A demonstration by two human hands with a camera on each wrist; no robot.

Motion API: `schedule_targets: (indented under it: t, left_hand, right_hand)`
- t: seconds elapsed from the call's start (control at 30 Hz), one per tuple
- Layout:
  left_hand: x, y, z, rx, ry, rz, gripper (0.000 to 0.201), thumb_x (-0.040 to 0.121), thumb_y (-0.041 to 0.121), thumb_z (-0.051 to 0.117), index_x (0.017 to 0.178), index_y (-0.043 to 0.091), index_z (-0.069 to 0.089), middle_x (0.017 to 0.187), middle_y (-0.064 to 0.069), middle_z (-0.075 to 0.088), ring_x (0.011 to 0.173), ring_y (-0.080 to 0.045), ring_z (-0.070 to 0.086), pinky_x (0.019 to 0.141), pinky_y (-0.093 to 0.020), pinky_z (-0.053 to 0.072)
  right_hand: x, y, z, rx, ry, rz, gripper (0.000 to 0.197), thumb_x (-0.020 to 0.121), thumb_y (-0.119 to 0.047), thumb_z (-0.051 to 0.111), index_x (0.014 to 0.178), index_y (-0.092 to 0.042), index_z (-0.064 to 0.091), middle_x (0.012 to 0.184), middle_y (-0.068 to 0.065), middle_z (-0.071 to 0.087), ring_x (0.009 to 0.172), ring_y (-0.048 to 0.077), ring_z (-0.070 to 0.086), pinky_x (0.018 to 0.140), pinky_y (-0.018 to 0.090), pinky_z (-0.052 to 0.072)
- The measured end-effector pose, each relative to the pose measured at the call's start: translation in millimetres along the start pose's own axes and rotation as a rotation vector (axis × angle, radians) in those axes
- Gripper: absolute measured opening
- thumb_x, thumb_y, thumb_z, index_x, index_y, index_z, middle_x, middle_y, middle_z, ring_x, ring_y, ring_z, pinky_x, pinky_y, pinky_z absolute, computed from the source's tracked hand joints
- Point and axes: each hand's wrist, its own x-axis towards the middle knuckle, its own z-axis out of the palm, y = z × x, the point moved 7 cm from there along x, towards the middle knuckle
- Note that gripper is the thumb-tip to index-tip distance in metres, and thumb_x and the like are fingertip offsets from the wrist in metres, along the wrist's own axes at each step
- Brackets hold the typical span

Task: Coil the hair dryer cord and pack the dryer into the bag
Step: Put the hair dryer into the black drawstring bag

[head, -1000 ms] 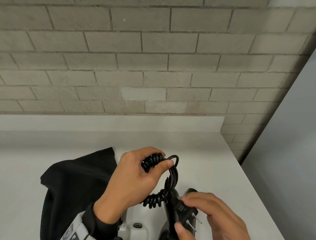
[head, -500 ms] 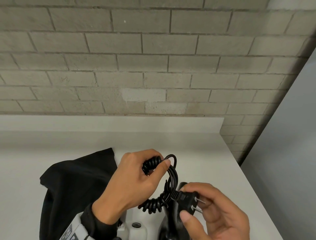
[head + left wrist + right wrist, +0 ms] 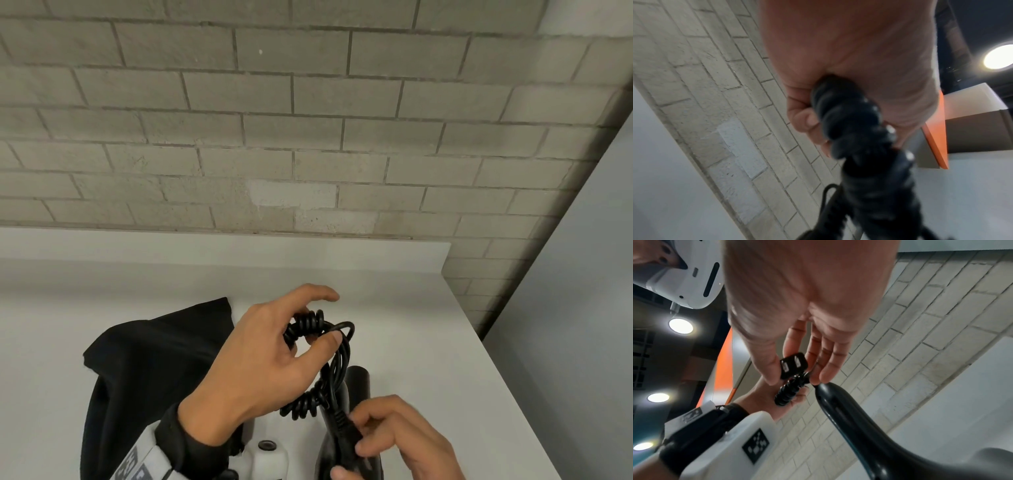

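My left hand [image 3: 322, 322] holds the black coiled cord [image 3: 308, 325] above the white counter, its loops gathered between thumb and curled fingers; the left wrist view shows the spiral cord [image 3: 846, 116] running out of the fist. Lower right, my right hand [image 3: 352, 445] pinches the plug [image 3: 346, 431] between thumb and fingers, and the plug [image 3: 793, 365] with its two prongs faces the right wrist camera. The black hair dryer [image 3: 358, 380] lies under both hands, its body partly hidden. The black bag [image 3: 144, 370] lies to the left on the counter.
The white counter [image 3: 428, 325] ends at a right edge [image 3: 496, 377] with a drop beyond. A brick wall [image 3: 308, 137] and low backsplash close the far side. A white wrist camera unit [image 3: 269, 459] sits on my left forearm.
My right hand has lowered the plug towards the dryer and turned it, so the prongs are now hidden behind the fingers. My left index finger has lifted off the coil.
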Motion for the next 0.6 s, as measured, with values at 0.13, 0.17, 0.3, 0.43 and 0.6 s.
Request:
schedule_targets:
  t: [0.13,0.17,0.3,0.43,0.6]
  left_hand:
    - [1.8,0.5,-2.7,-0.103,-0.036,-0.074,0.047,0.074,0.038,0.082,0.112,0.048,0.057,0.078,0.011,0.069,0.062,-0.020,0.062,0.068,-0.037,0.055]
    - [2.2,-1.2,-2.4,-0.127,-0.050,-0.089,0.049,0.071,0.038,0.084,0.111,0.047,0.057,0.079,0.010,0.070,0.067,-0.017,0.065,0.074,-0.035,0.056]
    - [3.0,-6.5,-2.1,-0.247,-0.109,-0.126,0.048,0.069,0.031,0.086,0.109,0.043,0.061,0.082,0.002,0.073,0.085,-0.015,0.070,0.088,-0.032,0.051]
    - [1.5,0.6,-0.4,-0.325,-0.181,-0.116,0.043,0.072,0.024,0.084,0.108,0.037,0.064,0.085,-0.002,0.074,0.089,-0.014,0.070,0.088,-0.021,0.049]
    - [4.3,15.0,4.9,-0.323,-0.238,-0.068,0.039,0.074,0.020,0.084,0.106,0.035,0.066,0.086,0.001,0.075,0.086,-0.014,0.071,0.087,-0.025,0.052]
  right_hand:
    - [-4.7,10.5,9.2,0.014,-0.156,0.114,0.018,0.081,-0.053,0.069,0.082,-0.035,0.069,0.101,-0.013,0.065,0.099,0.009,0.065,0.088,0.013,0.044]
    - [-4.4,13.3,8.0,0.014,-0.128,0.133,0.017,0.080,-0.052,0.070,0.079,-0.035,0.069,0.098,-0.012,0.066,0.097,0.010,0.066,0.087,0.014,0.045]
    - [-2.9,19.3,5.7,0.162,-0.026,0.190,0.033,0.080,-0.056,0.068,0.069,-0.024,0.070,0.085,0.001,0.070,0.077,0.020,0.067,0.075,0.024,0.049]
    - [-9.1,50.7,12.4,0.422,-0.049,0.639,0.055,0.082,-0.058,0.056,0.060,-0.009,0.067,0.066,0.018,0.067,0.053,0.025,0.053,0.056,0.027,0.042]
    - [-45.7,101.5,41.8,0.666,-0.126,1.305,0.070,0.083,-0.055,0.053,0.048,0.006,0.059,0.050,0.020,0.056,0.047,0.030,0.054,0.051,0.029,0.042]
